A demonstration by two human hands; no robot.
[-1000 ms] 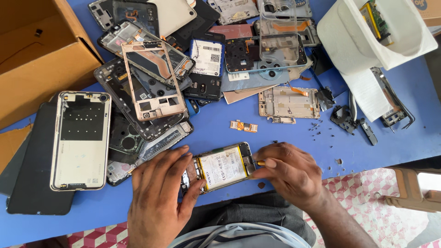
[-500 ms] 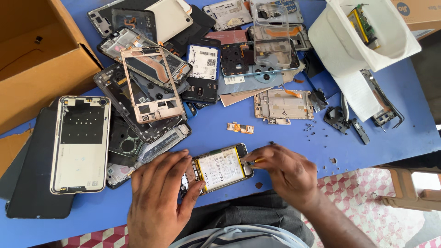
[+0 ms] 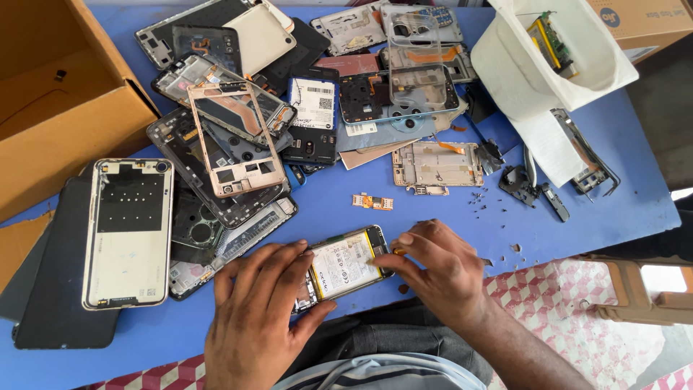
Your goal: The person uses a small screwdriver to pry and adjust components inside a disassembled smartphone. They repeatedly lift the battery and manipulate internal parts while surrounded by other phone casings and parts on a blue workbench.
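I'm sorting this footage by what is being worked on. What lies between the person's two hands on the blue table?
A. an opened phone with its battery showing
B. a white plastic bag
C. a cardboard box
A: the left hand and right hand flank an opened phone, its pale battery exposed.

I note a blue table (image 3: 447, 217) carrying a heap of stripped phone parts. At left lies a white-backed phone frame (image 3: 128, 231) over a black panel (image 3: 58, 282), beside an open cardboard box (image 3: 65, 101). A rose-gold frame (image 3: 232, 137) tops the central pile. A small orange board (image 3: 372, 201) sits alone near a silver midframe (image 3: 437, 166), with loose screws (image 3: 480, 204) just beside it. A white container (image 3: 556, 65) at upper right holds a green circuit board (image 3: 552, 42)
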